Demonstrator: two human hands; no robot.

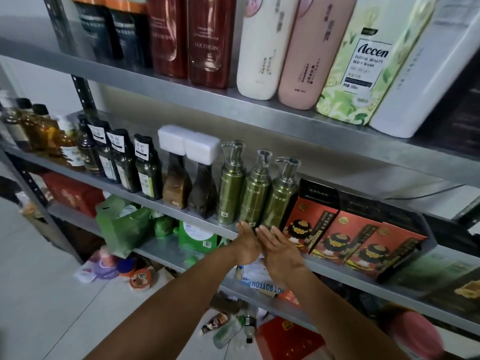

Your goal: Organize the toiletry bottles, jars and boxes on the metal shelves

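Fingers point(268, 235) straight at gold bottles point(255, 196), metal shelf point(337, 278), littered tile floor point(52, 294)

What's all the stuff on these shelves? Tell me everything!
red bottles: two, red, top shelf
white bottle: one, white, top shelf
pink bottle: one, pink, top shelf
green bottle: one, green, top shelf
jug: one, white, top shelf right
labelled bottles: several, dark, middle shelf
capped bottles: two, brown, middle shelf
pump bottles: three, gold, middle shelf
boxes: three, red, middle shelf right
green packs: several, green, lower shelf
left hand: one, open, by pump bottles
right hand: one, open, touching right pump bottle
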